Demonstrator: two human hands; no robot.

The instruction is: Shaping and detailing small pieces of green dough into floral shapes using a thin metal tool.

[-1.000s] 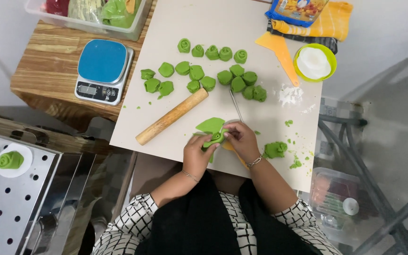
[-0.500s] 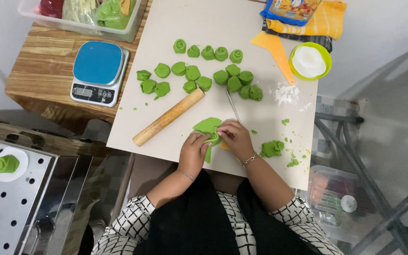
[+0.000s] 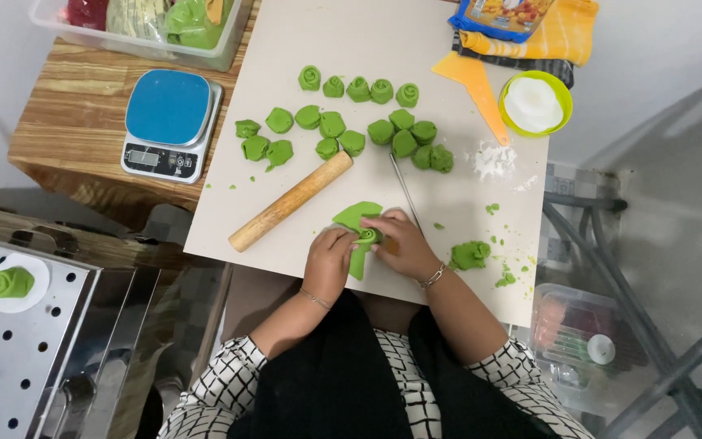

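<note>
- Fingers of both hands meet on a flattened green dough strip, pinching its partly rolled end between them.
- Left hand sits at the strip's near side, fingertips curled in against the dough coil.
- Right hand covers the other side of the coil, fingers bent over it; how tightly they press is hard to tell from above.
- That strip lies on the pale work board, just beside the lower end of a wooden rolling pin.
- Thin metal rod lies on the board next to the right hand.
- Rolled green dough pieces sit in rows farther up the board.
- Loose green lump rests near the right wrist.
- Blue kitchen scale stands on the wooden table beside the board.
</note>
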